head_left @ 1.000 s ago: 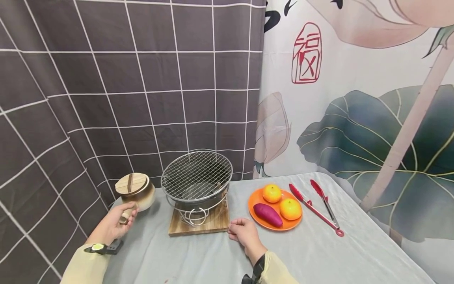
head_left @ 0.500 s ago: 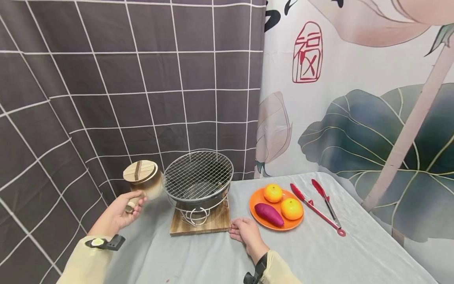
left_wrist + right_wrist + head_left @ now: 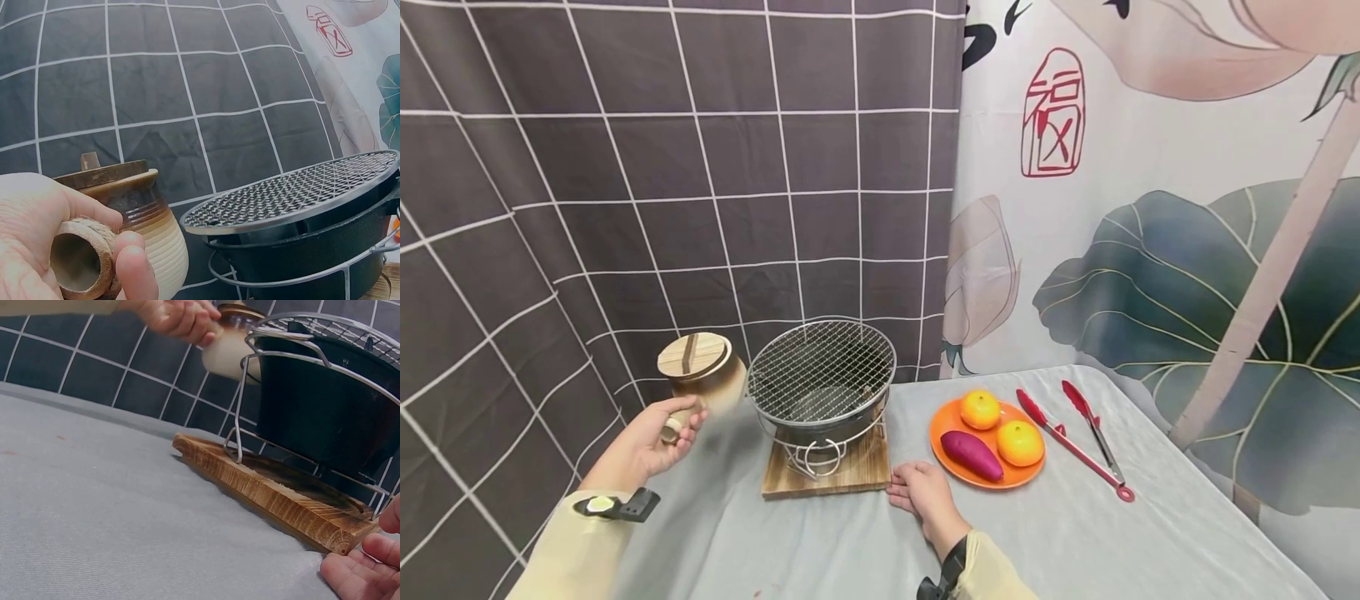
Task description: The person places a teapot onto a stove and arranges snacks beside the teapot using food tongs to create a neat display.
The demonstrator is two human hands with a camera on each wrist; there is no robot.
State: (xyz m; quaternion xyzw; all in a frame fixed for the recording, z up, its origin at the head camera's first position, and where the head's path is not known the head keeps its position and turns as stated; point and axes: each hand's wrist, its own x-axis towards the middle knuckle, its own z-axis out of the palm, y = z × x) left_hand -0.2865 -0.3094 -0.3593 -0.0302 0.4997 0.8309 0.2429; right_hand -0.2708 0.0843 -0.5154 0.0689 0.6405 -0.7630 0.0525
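Observation:
My left hand grips the side handle of a small ceramic pot, brown above and cream below. The handle is hollow and wrapped in twine; a wooden lid covers the pot. In the right wrist view the pot hangs above the cloth, left of a dark round grill topped with wire mesh. That grill stands in a wire stand on a wooden board. My right hand rests on the table with its fingertips at the board's near right corner.
An orange plate to the right bears two mandarins and a purple sweet potato. Beyond it lie red-tipped tongs, spread apart. Grey cloth covers the table; a dark checked curtain hangs close behind the grill.
My left hand has raised the pot and brought it right, closer to the grill, then shifted slightly back left. The right hand stays at the board's corner, its fingers a little straighter.

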